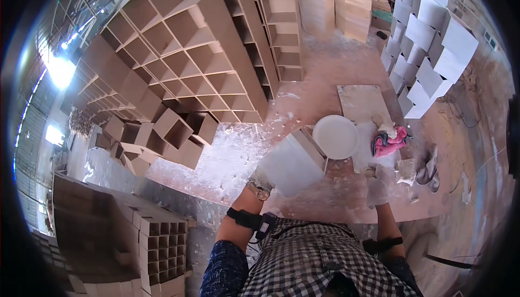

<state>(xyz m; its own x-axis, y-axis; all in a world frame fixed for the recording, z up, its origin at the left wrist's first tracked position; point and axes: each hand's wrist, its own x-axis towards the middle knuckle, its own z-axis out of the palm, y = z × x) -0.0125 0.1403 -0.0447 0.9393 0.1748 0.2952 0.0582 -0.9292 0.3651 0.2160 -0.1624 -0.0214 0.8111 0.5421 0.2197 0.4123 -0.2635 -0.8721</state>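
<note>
A wooden box (290,167) with a whitish face sits tilted on the worktable in front of me. My left hand (261,179), in a pale glove, grips the box's left edge, its fingers partly hidden. My right hand (380,184), also gloved, is over the table right of the box and apart from it. That hand is blurred, and what it may hold does not show. Just beyond the box stands a round white tub or lid (336,137). A pink and dark cloth (389,142) lies past my right hand, with a crumpled grey rag (428,169) farther right.
The reddish worktable (325,199) is dusted with white powder. Brown open boxes (176,129) are piled at the left, below tall cubby shelving (189,53). White boxes (420,47) are stacked at the far right. A flat board (362,103) lies behind the tub.
</note>
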